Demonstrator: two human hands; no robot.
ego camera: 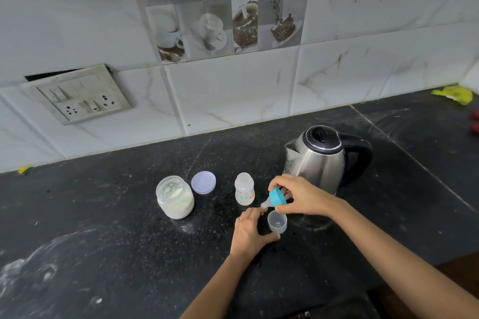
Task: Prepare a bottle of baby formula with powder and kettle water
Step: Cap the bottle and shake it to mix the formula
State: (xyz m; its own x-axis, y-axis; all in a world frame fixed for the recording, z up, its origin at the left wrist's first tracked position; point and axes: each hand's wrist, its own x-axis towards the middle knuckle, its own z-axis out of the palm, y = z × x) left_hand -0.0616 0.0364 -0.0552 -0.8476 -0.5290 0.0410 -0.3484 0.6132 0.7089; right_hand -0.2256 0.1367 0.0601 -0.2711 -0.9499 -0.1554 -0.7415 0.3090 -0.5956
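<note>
Two light plastic parts are gripped: the teal teat collar [277, 197] is pinched at its stiff rim by the right hand [298, 195], the clear cap [277, 221] loosely cupped by the left hand [250, 232].

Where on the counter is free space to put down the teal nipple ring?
Bare counter lies in front of the powder jar, to the left of the left hand, and between the bottle and the wall. It is crowded around the right hand, where the teal nipple ring, clear cap and kettle stand close.
</note>
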